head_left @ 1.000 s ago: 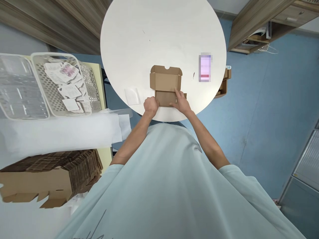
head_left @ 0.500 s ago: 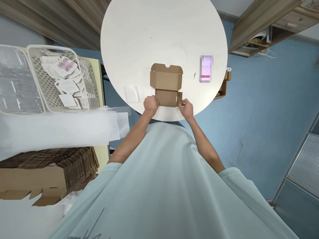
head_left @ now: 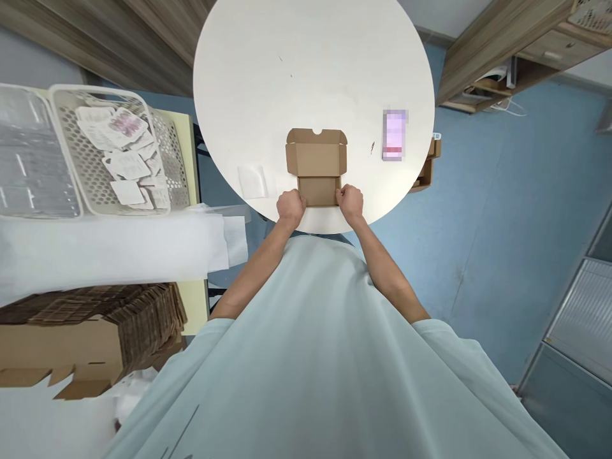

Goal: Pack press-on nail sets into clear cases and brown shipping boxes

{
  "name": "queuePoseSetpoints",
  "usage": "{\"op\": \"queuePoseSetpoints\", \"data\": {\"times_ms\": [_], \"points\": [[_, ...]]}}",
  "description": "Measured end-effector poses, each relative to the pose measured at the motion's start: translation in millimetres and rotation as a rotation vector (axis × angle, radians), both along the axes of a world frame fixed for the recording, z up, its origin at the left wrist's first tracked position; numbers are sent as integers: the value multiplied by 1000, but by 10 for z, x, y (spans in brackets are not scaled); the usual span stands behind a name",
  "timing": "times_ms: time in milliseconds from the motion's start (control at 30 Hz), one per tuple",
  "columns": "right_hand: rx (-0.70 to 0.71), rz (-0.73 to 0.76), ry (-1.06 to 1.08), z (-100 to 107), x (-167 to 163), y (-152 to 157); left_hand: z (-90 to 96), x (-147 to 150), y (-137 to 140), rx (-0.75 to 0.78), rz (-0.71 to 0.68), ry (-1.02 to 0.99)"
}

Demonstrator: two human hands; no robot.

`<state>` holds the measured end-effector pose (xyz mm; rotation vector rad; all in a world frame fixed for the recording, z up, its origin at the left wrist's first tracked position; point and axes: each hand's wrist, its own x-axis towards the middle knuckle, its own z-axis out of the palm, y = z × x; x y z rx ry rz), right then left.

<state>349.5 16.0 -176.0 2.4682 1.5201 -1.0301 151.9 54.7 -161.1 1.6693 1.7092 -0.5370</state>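
Observation:
A small brown cardboard box (head_left: 319, 190) lies near the front edge of the round white table (head_left: 315, 76), its lid (head_left: 320, 158) folded back away from me with the side flaps spread. Closed around the box's left wall is my left hand (head_left: 291, 206). My right hand (head_left: 350, 201) grips the right wall, fingers curled over its top edge. The inside of the box looks bare. Left of my left hand lies a flat translucent white packet (head_left: 253, 182). Further right on the table is a pinkish-purple box-like item (head_left: 394, 136), pixelated.
On the left, a side table (head_left: 194, 299) bears a white perforated basket (head_left: 178, 159) of small packets, clear plastic boxes (head_left: 36, 159), white sheets (head_left: 119, 248) and a stack of flattened cardboard boxes (head_left: 143, 322). An open cardboard carton (head_left: 425, 172) stands beyond the table's right edge.
The small flap at the box's right end has been folded in, and my right hand has moved left onto that wall. My left hand stays on the left side.

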Motion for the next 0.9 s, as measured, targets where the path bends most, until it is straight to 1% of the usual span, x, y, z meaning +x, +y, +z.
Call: {"op": "queuePoseSetpoints", "data": {"times_ms": [167,300,400,467,500,600,667,700,733,800,900], "points": [[-58,69,-102,57,-85,63,-23,1,-31,14,-12,-4],[-60,81,-104,60,-76,67,-52,1,-69,17,36,-34],[-37,68,-87,58,-20,32,-87,-83,-105,20,74,-94],[-8,37,-69,71,32,-12,-119,-231,-106,51,119,-152],[12,12,-57,84,62,-40,-137,-336,-91,91,162,-181],[79,-77,-22,154,155,-148,-202,-731,39,291,349,-225],[117,-121,-1,213,212,-231,-257,-990,182,397,472,-173],[130,-138,8,241,236,-272,-290,-1098,258,418,532,-129],[141,-153,20,266,257,-312,-324,-1186,331,416,578,-91],[159,-177,46,304,288,-380,-389,-1301,455,347,616,-32],[188,-191,85,337,305,-447,-442,-1370,561,233,592,0]]}}
